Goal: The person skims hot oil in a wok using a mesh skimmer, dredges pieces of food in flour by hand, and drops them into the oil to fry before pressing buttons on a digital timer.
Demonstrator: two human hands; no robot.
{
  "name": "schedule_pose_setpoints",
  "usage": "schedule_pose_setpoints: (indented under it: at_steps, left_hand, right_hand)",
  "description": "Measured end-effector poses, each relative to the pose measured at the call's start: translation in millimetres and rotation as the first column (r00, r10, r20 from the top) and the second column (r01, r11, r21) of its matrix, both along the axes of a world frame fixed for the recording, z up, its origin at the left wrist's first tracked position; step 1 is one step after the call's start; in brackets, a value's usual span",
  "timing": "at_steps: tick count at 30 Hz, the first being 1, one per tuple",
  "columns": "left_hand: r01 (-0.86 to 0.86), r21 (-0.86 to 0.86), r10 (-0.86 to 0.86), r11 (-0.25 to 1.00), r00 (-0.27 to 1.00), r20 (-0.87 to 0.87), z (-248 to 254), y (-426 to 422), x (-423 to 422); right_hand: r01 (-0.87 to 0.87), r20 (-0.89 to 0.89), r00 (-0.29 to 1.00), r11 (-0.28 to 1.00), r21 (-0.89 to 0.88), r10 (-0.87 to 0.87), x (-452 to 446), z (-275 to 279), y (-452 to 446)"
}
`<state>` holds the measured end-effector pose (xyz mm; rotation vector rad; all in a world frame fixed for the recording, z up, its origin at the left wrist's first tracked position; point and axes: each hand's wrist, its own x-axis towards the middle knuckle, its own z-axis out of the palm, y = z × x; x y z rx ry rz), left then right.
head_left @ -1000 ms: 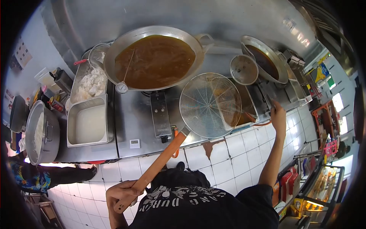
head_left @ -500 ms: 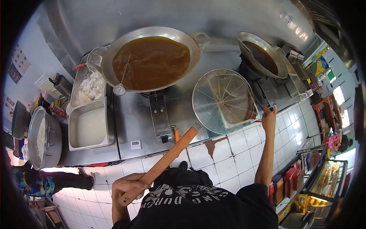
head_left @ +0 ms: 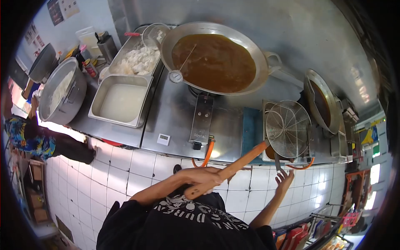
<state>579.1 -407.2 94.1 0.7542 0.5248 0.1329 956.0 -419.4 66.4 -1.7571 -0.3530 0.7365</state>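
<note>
My left hand is closed around the wooden handle of a large round wire skimmer. The skimmer's mesh lies over a metal tray with brown liquid in it, near the counter's front edge. Just below the tray, my right hand has its fingers apart beside the end of a grey metal handle. That handle sticks out from under the mesh, and its other end is hidden. A big wok of brown liquid with a dial thermometer stands further back.
A pan of white liquid, a tray of white floury pieces and a deep pot are at the left. A timer lies by the burner control. A second wok stands right. Another person is at far left.
The view has swung right. The skimmer has moved onto the tray. My right hand has come down from holding the grey handle, and its fingers have opened. The small ladle's bowl is no longer visible.
</note>
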Motion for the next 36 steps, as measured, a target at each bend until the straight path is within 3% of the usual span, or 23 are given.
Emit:
schedule_pose_setpoints:
  at_steps: [3, 4, 5, 6, 7, 8, 10, 12, 13, 16, 17, 18, 19, 20, 21, 22, 24, 26, 32, 36]
  left_hand:
    - [-0.085, -0.032, 0.085, 0.996, 0.996, 0.015, -10.7, -11.5, 37.7]
    - [-0.097, -0.049, 0.100, 0.994, 0.993, 0.066, -22.4, -16.4, 50.6]
    - [-0.113, -0.063, 0.116, 0.992, 0.991, 0.058, -29.8, -22.5, 63.5]
    - [-0.128, -0.076, 0.132, 0.989, 0.990, 0.050, -33.7, -27.0, 75.1]
    - [-0.190, -0.024, 0.191, 0.981, 0.980, 0.057, -28.0, -30.9, 82.7]
    - [-0.210, 0.029, 0.208, 0.977, 0.975, 0.078, -31.8, -36.1, 91.3]
    - [-0.036, 0.495, 0.090, 0.868, 0.992, -0.087, -81.2, -44.7, 125.6]
    - [0.003, 0.363, 0.017, 0.932, 0.999, -0.051, -67.7, -46.4, 122.4]
    - [-0.087, 0.235, 0.092, 0.968, 0.996, -0.010, -56.4, -50.6, 118.4]
    - [-0.008, 0.383, 0.031, 0.924, 0.998, -0.053, -46.5, -45.8, 95.7]
    - [-0.044, 0.681, 0.130, 0.731, 0.989, -0.076, -44.7, -41.6, 82.0]
    - [-0.114, 0.765, 0.320, 0.634, 0.939, -0.125, -42.2, -41.3, 65.1]
    - [-0.368, 0.783, 0.504, 0.501, 0.860, 0.082, -42.9, -28.3, 45.4]
    - [-0.486, 0.733, 0.639, 0.475, 0.764, 0.093, -22.0, -13.7, 14.3]
    - [-0.528, 0.836, 0.823, 0.151, 0.536, 0.190, -14.8, 3.1, -9.8]
    - [-0.510, 0.860, 0.837, -0.031, 0.457, 0.302, -3.6, 30.3, -43.2]
    - [-0.282, 0.895, 0.845, -0.344, 0.323, 0.427, 8.7, 74.6, -97.5]
    - [-0.081, 0.904, 0.838, -0.420, 0.348, 0.420, 14.8, 108.4, -134.4]
    - [0.042, 0.923, 0.801, -0.382, 0.514, 0.308, 18.5, 151.6, -175.3]
    - [0.038, 0.938, 0.807, -0.344, 0.522, 0.275, 19.0, 158.2, -186.5]
  right_hand:
    - [0.213, 0.098, 0.970, 0.973, 0.087, -0.221, -15.1, -63.0, -26.5]
    - [0.167, -0.047, 0.986, 0.976, 0.137, -0.162, -20.8, -90.0, -40.2]
    - [-0.108, -0.162, 0.979, 0.989, 0.098, 0.123, -14.3, -127.1, -56.1]
    - [-0.148, -0.177, 0.973, 0.988, 0.031, 0.151, -52.9, -126.1, -62.6]
    - [-0.485, 0.030, 0.874, 0.875, -0.021, 0.485, -57.9, -168.3, -78.5]
    - [-0.630, 0.133, 0.760, 0.771, -0.090, 0.636, -79.0, -173.1, -93.9]
    - [-0.758, 0.169, 0.604, 0.627, -0.180, 0.779, -119.1, -155.3, -110.8]
    - [-0.807, 0.179, 0.531, 0.559, -0.191, 0.828, -144.4, -143.1, -116.5]
    - [-0.820, 0.193, 0.509, 0.541, -0.188, 0.839, -155.4, -137.4, -115.5]
    - [-0.822, 0.290, 0.489, 0.546, -0.162, 0.823, -192.5, -131.5, -100.0]
    - [-0.820, 0.341, 0.479, 0.551, -0.154, 0.809, -207.4, -130.8, -92.4]
    - [-0.806, 0.423, 0.475, 0.575, -0.142, 0.771, -220.6, -129.6, -82.8]
    - [-0.786, 0.504, 0.474, 0.605, -0.128, 0.722, -232.0, -128.7, -73.9]
    - [-0.756, 0.473, 0.530, 0.644, -0.113, 0.704, -238.6, -130.4, -64.6]
    - [-0.722, 0.449, 0.582, 0.685, -0.098, 0.678, -249.9, -130.5, -57.4]
    - [-0.678, 0.044, 0.727, 0.726, -0.113, 0.686, -252.3, -136.2, -53.5]
    - [-0.558, 0.132, 0.818, 0.828, -0.055, 0.560, -283.8, -125.3, -28.7]
    - [-0.450, 0.198, 0.885, 0.882, 0.139, 0.421, -308.7, -144.0, -6.0]
    - [-0.242, 0.202, 0.952, 0.970, 0.037, 0.230, -361.6, -150.1, 10.1]
    - [-0.219, 0.196, 0.956, 0.975, -0.023, 0.220, -376.0, -144.2, 1.2]
